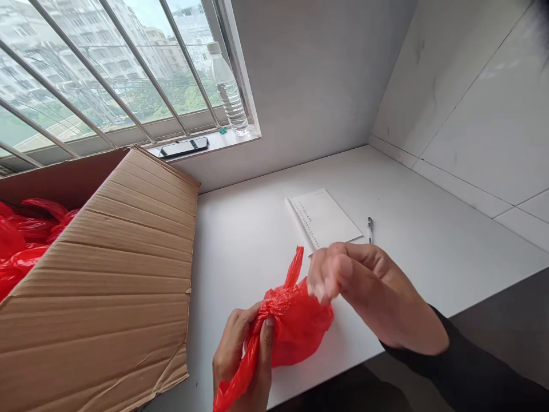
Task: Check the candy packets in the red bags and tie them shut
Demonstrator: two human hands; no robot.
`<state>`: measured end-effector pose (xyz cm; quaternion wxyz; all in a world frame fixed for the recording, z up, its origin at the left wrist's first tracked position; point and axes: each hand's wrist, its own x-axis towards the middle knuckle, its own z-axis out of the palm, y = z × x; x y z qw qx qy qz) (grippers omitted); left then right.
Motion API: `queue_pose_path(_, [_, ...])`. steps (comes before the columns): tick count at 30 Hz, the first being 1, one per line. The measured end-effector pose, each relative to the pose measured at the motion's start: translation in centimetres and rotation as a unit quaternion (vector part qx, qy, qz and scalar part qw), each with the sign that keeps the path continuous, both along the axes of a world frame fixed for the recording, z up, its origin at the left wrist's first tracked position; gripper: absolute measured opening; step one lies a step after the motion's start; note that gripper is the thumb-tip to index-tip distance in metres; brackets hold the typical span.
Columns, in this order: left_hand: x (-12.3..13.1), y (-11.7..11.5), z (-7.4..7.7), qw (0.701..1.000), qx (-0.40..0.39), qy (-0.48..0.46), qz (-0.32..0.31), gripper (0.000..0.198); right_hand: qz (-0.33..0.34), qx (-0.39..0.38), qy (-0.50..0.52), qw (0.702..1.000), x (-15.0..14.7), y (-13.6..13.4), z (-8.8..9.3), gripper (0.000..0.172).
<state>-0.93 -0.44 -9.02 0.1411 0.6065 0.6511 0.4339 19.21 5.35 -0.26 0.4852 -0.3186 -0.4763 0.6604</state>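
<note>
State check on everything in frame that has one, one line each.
red plastic bag: bunched, neck gripped
left hand: closed on the bag's neck
right hand: above the bag, fingers curled, blurred
cardboard box: open, red bags inside
water bottle: upright on sill, capped
phone: flat on sill, screen dark
notepad: flat on table
pen: lying beside notepad

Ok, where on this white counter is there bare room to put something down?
Bare counter runs right of the pen to the tiled wall, and between the cardboard box and the notepad. It is crowded at the front edge, where both hands work the red bag.
</note>
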Motion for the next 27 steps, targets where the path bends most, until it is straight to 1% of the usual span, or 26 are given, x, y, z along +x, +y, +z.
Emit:
queue_pose_path(1, [-0.2, -0.1, 0.0, 1.0, -0.006, -0.02, -0.01, 0.023, -0.015, 0.016, -0.016, 1.0, 0.4, 0.8, -1.3, 0.041])
queue_pose_path(2, [-0.3, -0.2, 0.1, 0.999, -0.01, -0.039, -0.018, 0.02, -0.039, 0.025, -0.047, 0.998, 0.7, 1.5, -2.6, 0.036])
queue_pose_path(3, [-0.4, -0.2, 0.1, 0.998, -0.011, -0.055, -0.022, 0.019, -0.06, 0.026, -0.092, 0.994, 0.9, 2.1, -4.0, 0.031])
queue_pose_path(4, [-0.4, -0.3, 0.1, 0.997, -0.011, -0.067, -0.024, 0.019, -0.064, 0.02, -0.141, 0.988, 1.1, 2.5, -5.1, 0.03])
queue_pose_path(5, [-0.4, -0.3, 0.1, 0.997, -0.007, -0.074, -0.024, 0.019, -0.062, 0.01, -0.185, 0.981, 1.2, 2.7, -6.1, 0.033])
queue_pose_path(6, [-0.4, -0.3, 0.1, 0.997, -0.004, -0.079, -0.025, 0.02, -0.049, 0.002, -0.218, 0.975, 1.2, 2.8, -6.9, 0.039])
queue_pose_path(8, [-0.1, -0.4, 0.0, 0.996, 0.002, -0.083, -0.03, 0.02, -0.008, -0.002, -0.244, 0.97, 1.2, 2.7, -7.6, 0.052])
queue_pose_path(9, [0.0, -0.4, 0.0, 0.996, 0.003, -0.083, -0.034, 0.02, 0.011, 0.007, -0.24, 0.971, 1.1, 2.6, -7.7, 0.054])
queue_pose_path(11, [0.1, -0.5, -0.1, 0.996, 0.001, -0.079, -0.044, 0.022, 0.034, 0.028, -0.219, 0.975, 0.8, 2.4, -7.4, 0.049])
queue_pose_path(13, [0.1, -0.6, -0.2, 0.996, 0.005, -0.068, -0.053, 0.024, 0.035, 0.024, -0.192, 0.98, 0.4, 2.4, -7.1, 0.044])
queue_pose_path(16, [0.0, -0.8, -0.5, 0.996, 0.013, -0.054, -0.066, 0.027, 0.017, -0.024, -0.167, 0.985, -0.1, 2.6, -6.8, 0.044])
queue_pose_path(18, [0.0, -1.0, -0.6, 0.996, 0.004, -0.054, -0.073, 0.028, 0.013, -0.057, -0.149, 0.987, -0.4, 2.5, -6.7, 0.042])
queue_pose_path(21, [0.5, -1.4, -0.8, 0.997, -0.015, -0.056, -0.059, 0.033, 0.012, -0.117, -0.061, 0.991, -0.8, 2.0, -6.3, 0.036])
queue_pose_path(24, [1.3, -2.0, -1.3, 0.996, -0.021, -0.073, -0.043, 0.042, -0.005, -0.186, 0.036, 0.982, -0.9, 1.1, -5.8, 0.032])
queue_pose_path(27, [1.6, -2.4, -1.8, 0.995, 0.001, -0.078, -0.057, 0.047, -0.004, -0.23, 0.081, 0.97, -0.4, 0.7, -6.3, 0.029])
